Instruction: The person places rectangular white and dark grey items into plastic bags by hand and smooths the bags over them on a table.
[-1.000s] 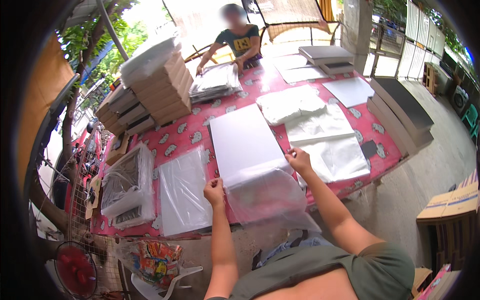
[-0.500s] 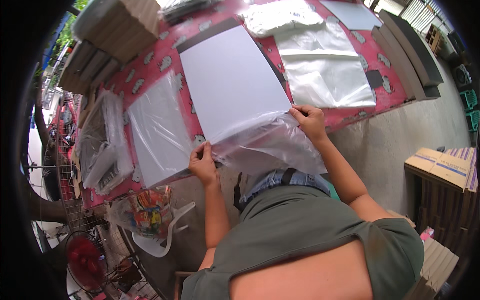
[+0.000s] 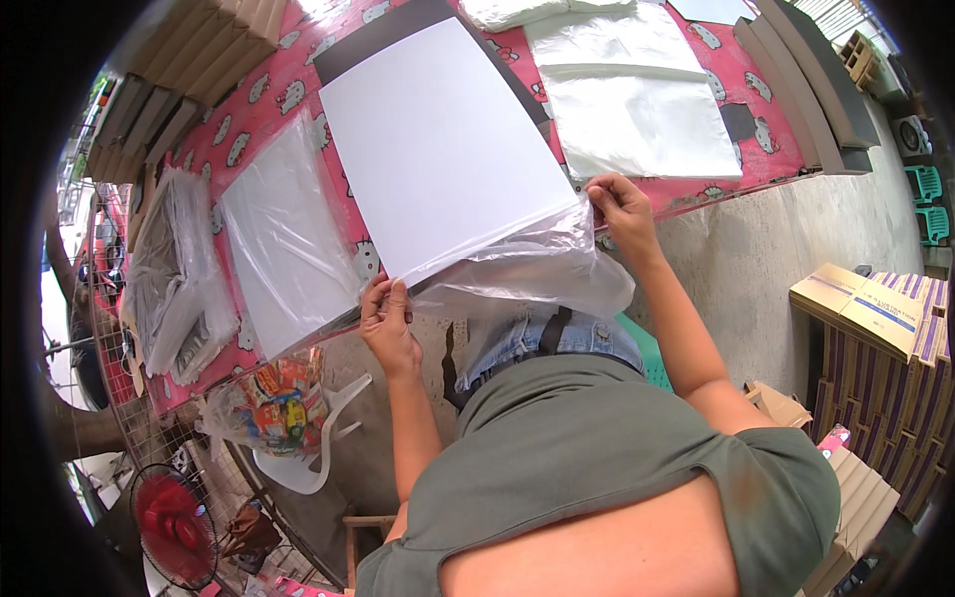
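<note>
1. Left hand (image 3: 388, 328): closed on the near left corner of the white board (image 3: 443, 149), fingers curled over the edge where the clear plastic bag (image 3: 532, 274) begins. It sits at about 7 o'clock from the board's centre.
2. Right hand (image 3: 619, 209): pinched on the bag's mouth at the board's near right corner, at about 4 o'clock from the board's centre. The two hands are well apart, one at each near corner.
3. White board: a large flat rectangular sheet lying on the table (image 3: 696, 189), long axis running from 11 o'clock to 5 o'clock. Its near edge overhangs the table edge and enters the bag. A dark sheet (image 3: 383, 35) shows under its far end.
4. Clear plastic bag: crumpled, hanging off the table edge over the person's lap, between the two hands. Its open end touches the board's near edge; how far the board sits inside cannot be told.
5. At 9 o'clock from the board: a bagged white sheet (image 3: 284, 239), flat on the table, just beside the board.
6. At 2 o'clock from the board: a stack of flat clear bags (image 3: 637, 109).
7. At 10 o'clock: cardboard stacks (image 3: 169, 75) along the far left of the table.
8. Table cover: red with a white cartoon print.
</note>
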Demonstrator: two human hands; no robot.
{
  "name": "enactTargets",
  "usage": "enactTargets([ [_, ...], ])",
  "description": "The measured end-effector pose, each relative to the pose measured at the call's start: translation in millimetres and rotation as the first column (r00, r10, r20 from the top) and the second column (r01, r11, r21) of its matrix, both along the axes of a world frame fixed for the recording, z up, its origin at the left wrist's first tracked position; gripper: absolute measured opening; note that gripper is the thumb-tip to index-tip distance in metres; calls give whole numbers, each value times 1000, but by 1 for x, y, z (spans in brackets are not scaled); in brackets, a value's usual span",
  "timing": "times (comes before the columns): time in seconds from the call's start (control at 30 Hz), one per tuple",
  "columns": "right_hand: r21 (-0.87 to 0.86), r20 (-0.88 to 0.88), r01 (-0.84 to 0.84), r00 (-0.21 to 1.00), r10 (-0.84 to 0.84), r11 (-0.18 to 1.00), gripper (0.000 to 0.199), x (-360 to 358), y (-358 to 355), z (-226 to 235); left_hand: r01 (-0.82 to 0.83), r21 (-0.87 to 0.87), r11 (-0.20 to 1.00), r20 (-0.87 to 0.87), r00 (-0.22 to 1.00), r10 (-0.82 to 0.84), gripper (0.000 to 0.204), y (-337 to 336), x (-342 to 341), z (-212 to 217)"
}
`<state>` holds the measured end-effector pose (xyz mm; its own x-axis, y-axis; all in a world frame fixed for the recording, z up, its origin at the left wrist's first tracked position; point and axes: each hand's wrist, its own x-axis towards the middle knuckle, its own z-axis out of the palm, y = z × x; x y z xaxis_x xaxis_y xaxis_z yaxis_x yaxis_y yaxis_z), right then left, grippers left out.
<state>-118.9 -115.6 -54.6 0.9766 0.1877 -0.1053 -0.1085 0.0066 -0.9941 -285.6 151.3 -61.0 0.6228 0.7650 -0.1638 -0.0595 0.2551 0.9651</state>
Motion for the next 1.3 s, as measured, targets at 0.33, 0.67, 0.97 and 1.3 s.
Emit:
enactTargets([
  [0.33, -128, -165, -182, 973, 160, 975, 27, 52, 25, 12, 89, -34, 995, -76, 993, -91, 14, 46, 36, 5],
  [0.67, -216, -370, -337, 897, 243, 916, 25, 35, 20, 22, 340, -168, 925, -326, 867, -378, 36, 45, 4, 2],
  [0.97, -55, -372, -244, 905, 207, 968, 37, 21, 29, 26, 230, -49, 972, -239, 942, -235, 31, 57, 9, 4],
  [1.3, 102, -244, -120, 959, 142, 988, 35, 29, 33, 2, 246, -116, 962, -438, 857, -271, 29, 63, -12, 6],
])
